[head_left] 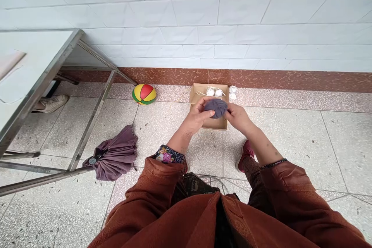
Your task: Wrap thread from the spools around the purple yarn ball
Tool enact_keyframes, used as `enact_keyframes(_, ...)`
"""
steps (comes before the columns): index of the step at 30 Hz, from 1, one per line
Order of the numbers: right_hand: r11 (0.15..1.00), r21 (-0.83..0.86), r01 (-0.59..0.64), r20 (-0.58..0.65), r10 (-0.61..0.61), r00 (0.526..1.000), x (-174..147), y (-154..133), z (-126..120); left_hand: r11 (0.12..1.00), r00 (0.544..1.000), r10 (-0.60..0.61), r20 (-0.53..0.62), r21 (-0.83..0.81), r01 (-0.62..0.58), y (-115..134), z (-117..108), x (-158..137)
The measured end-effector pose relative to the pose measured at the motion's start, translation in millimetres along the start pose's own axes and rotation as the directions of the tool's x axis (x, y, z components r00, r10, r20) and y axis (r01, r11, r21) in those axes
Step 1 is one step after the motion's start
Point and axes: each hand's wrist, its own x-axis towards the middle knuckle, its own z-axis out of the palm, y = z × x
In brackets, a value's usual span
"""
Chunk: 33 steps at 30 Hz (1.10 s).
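A dark purple-grey ball of yarn (215, 107) is held in front of me, above a shallow cardboard box (215, 124) on the floor. My left hand (199, 115) is wrapped round its left side, thumb in front. At its right edge my right hand (236, 117) has its fingers pinched together; what lies between them is too small to make out. Inside the box, near its back wall, are two white yarn balls (214, 92) with loose strands. More white balls (232, 92) sit on the floor just right of the box.
A metal-framed table (65, 52) stands at the left. A folded purple umbrella (116, 155) and a red, yellow and green ball (144, 94) lie on the floor beside it. Another person's shoe (54, 104) shows under the table. A white tiled wall (186, 15) rises behind the box.
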Motion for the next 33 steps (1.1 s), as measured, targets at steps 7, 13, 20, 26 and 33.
enact_keyframes(7, 0.983, 0.107, 0.149, 0.252, -0.171, 0.952, -6.1, -26.6, 1.0, 0.960, 0.968, 0.059, -0.244, 0.281, 0.012, -2.9, -11.3, 8.1)
enact_keyframes(13, 0.916, 0.394, 0.077, 0.206, -0.170, 0.964, -10.6, -43.0, -21.1, 0.825, 0.976, 0.130, -0.176, 0.565, -0.008, -7.3, -9.8, 9.2)
enact_keyframes(20, 0.873, 0.487, 0.028, -0.220, 0.092, 0.971, 0.4, -29.2, -36.8, 0.850, 0.997, -0.045, 0.059, 0.527, 0.007, -3.4, -0.9, -3.2)
enact_keyframes(26, 0.968, 0.241, -0.066, -0.204, 0.117, 0.972, 3.9, -10.0, -22.3, 0.990, 0.972, -0.120, 0.204, 0.101, 0.101, 1.1, 6.7, -6.5)
enact_keyframes(33, 0.994, -0.050, 0.094, 0.166, -0.084, 0.983, -5.7, -15.2, 6.5, 0.984, 0.969, -0.139, -0.203, -0.141, 0.111, 0.3, -9.0, 6.8)
